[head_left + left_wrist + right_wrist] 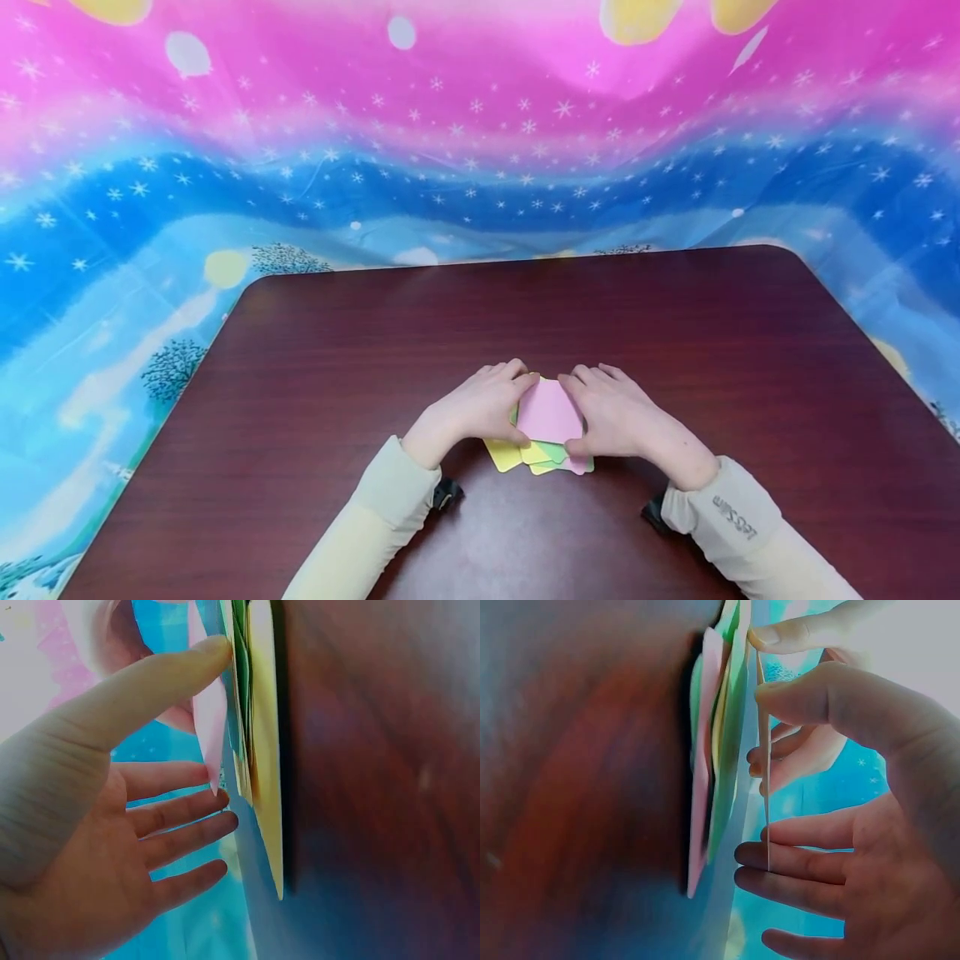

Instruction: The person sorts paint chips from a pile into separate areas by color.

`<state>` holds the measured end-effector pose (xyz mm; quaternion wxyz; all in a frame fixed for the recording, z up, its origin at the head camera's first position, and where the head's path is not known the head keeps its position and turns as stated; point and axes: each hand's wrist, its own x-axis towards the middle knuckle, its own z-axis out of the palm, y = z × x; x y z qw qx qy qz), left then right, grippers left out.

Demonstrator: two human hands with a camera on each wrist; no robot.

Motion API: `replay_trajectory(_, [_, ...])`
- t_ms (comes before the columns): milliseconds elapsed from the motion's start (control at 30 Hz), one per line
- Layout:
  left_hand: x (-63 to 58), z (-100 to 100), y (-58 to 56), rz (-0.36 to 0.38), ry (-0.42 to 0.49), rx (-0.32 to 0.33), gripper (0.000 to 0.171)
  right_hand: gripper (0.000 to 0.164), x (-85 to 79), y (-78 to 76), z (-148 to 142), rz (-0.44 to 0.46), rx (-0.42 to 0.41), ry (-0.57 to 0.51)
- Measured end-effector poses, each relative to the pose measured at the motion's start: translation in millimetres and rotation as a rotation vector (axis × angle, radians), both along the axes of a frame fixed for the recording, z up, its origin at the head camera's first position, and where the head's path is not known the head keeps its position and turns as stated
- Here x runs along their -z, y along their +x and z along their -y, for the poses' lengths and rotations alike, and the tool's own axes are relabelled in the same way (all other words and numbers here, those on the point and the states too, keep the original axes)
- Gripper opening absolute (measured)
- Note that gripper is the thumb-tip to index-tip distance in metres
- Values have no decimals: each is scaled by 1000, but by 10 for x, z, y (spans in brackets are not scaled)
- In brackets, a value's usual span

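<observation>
A pink paper card (551,412) is held up between both hands, a little above a loose, fanned pile of cards on the table. My left hand (487,404) has its thumb and index finger at the card's left edge. On the opposite edge, my right hand (618,412) grips it the same way; the right wrist view shows the thumb on the card's thin edge (764,765). Under it lie yellow cards (504,455), a green card (553,451) and another pink card (581,465), overlapping at angles. The hands partly cover the pile.
The dark red-brown wooden table (375,333) has rounded far corners. Behind it and along its sides hangs a pink and blue cloth (480,125) printed with snowflakes. Black straps (447,493) sit at both wrists, by the pale sleeves.
</observation>
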<state>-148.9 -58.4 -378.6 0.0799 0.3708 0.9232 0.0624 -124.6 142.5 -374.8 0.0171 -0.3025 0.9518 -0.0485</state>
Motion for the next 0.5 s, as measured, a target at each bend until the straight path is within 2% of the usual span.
replay_trajectory(200, [-41,50,-92,-28,23,-16,77,80,-59,-113,18,-20,-10,-4])
replay_trajectory(500, [-81,118,-325,-43,64,-52,78,82,-90,-409,21,-46,-53,-25])
